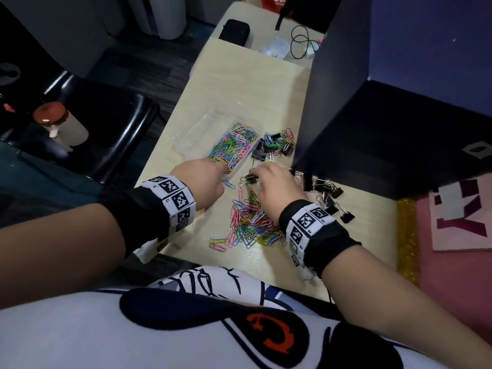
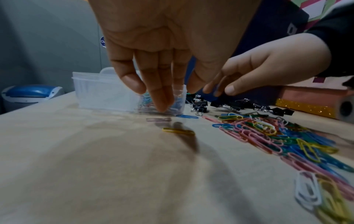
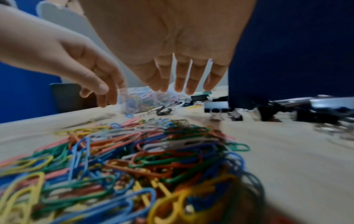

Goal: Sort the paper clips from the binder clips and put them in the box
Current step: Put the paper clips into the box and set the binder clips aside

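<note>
Between the two hands, on the bench point(image 1: 279, 83), sits the loose heap of paper clips point(image 1: 250, 225), just below the right hand point(image 1: 277, 186) and nearer it than the left. Left hand point(image 1: 202, 182) hangs over the near end of the clear box point(image 1: 229, 147), fingers point(image 2: 161, 97) pointing down, relaxed, grip released, nothing held. Right hand's fingers spread downward, grip empty too, w/ tips over a binder clip point(image 1: 249, 179). Box is approx half full of clips already; its long axis runs away from the body, up-left of the heap. Judgement: next scoop goes heap → box, i.e. forward and left; right hand is closer to the heap, left closer to the box.
</note>
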